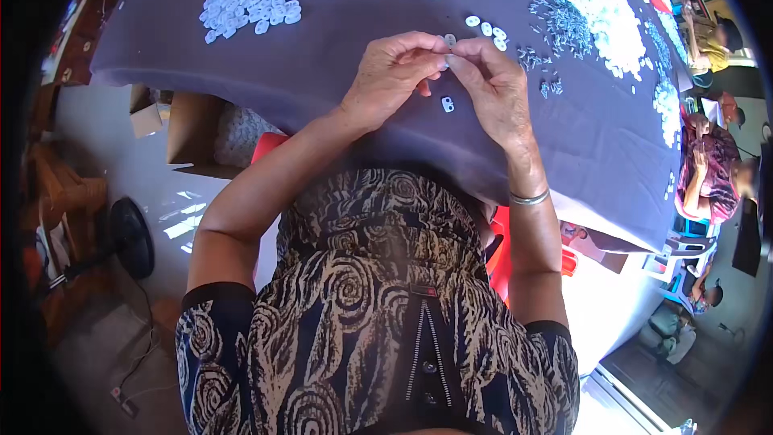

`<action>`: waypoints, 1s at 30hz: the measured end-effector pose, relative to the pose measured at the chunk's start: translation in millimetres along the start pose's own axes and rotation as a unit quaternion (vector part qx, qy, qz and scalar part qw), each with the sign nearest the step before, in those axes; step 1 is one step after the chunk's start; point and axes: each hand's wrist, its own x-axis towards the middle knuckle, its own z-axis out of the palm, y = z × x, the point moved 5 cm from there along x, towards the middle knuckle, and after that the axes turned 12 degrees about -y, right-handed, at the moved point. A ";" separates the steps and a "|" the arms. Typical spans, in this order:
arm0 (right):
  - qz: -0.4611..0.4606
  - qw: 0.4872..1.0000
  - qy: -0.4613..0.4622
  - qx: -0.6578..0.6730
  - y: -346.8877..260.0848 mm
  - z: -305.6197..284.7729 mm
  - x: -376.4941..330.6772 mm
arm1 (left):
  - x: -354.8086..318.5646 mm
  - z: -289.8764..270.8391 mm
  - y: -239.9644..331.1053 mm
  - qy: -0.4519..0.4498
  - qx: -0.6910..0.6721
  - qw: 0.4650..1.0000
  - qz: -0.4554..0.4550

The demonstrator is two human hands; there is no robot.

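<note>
My left hand (388, 74) and my right hand (498, 93) meet fingertip to fingertip over the dark cloth of the table (346, 24). Pinched between them is a small pale oval plastic piece (450, 39); part of it is covered by the fingers. Whether a metal part is also in the grip I cannot tell. Just below the hands lies a single white piece with two dark holes (448, 104). Beyond my right fingers sit several oval white pieces (486, 30). Small metal screw-like parts (564, 28) are scattered to the right of that hand.
A heap of white pieces (254, 5) lies at the far left, a larger bright pile (592, 8) at the far right. Below the table's left edge stands an open cardboard box (193, 133), with a black fan (130, 238) on the floor. Other people (713, 165) sit at the right.
</note>
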 end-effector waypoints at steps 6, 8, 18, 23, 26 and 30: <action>-0.005 0.993 0.044 0.111 -1.8 -0.1 0.8 | 1.4 3.6 3.0 0.010 -0.001 1.000 0.023; -0.002 0.992 0.051 0.119 -1.1 -0.2 0.6 | 2.5 3.5 2.5 -0.011 0.028 0.998 0.046; -0.002 0.993 0.076 0.085 2.4 -7.5 -2.0 | 2.8 2.5 2.7 -0.035 0.069 0.997 0.009; -0.018 0.989 0.084 0.122 3.9 0.3 -1.6 | 1.8 1.3 6.3 0.008 0.090 0.996 0.010; -0.014 0.988 0.086 0.130 5.0 3.9 -1.0 | 2.8 4.0 5.6 0.012 0.092 0.995 0.038; -0.029 0.989 0.083 0.120 1.2 9.5 -1.2 | 1.5 0.0 6.7 0.025 0.119 0.992 0.036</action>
